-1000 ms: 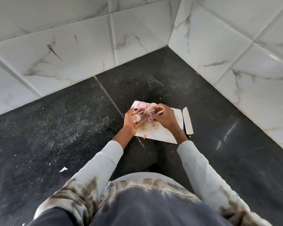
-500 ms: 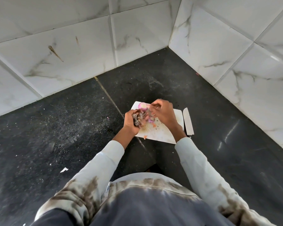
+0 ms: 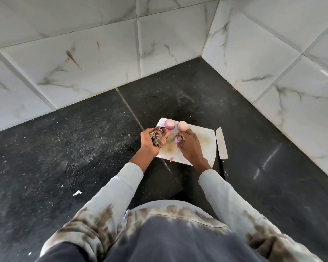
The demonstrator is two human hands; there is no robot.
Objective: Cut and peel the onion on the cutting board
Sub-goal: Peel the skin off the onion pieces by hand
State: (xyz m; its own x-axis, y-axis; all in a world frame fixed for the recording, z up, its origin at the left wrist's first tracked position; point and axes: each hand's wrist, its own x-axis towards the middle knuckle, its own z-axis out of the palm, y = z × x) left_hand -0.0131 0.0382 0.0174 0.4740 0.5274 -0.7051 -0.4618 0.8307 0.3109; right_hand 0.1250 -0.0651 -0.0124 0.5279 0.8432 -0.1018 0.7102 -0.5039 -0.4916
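Fingers (image 3: pixel 182 134) of your right hand (image 3: pixel 190 146): curled down over a small onion (image 3: pixel 178 138), tips touching its far side; onion rests on the board (image 3: pixel 204 140) against the thumb side of that hand. Whether it is gripped or merely touched, you cannot tell.

Right hand pose: palm down, knuckles up, wrist angled back toward your sleeve (image 3: pixel 222 188).

Left hand (image 3: pixel 153 138): palm up, fingers cupped half shut around a heap of dry brown peels (image 3: pixel 156 137), held at the board's left edge.

Peeled onions, two: one pink (image 3: pixel 169 124), one paler (image 3: pixel 182 125), side by side at the board's far edge, just beyond both hands.

Board: white, stained at centre, lying on a dark counter (image 3: pixel 74 148).

Knife (image 3: pixel 222 143): flat on the counter, just right of the board, blade pointing away from you.

Walls (image 3: pixel 102 53): white marbled tile, meeting in a corner.
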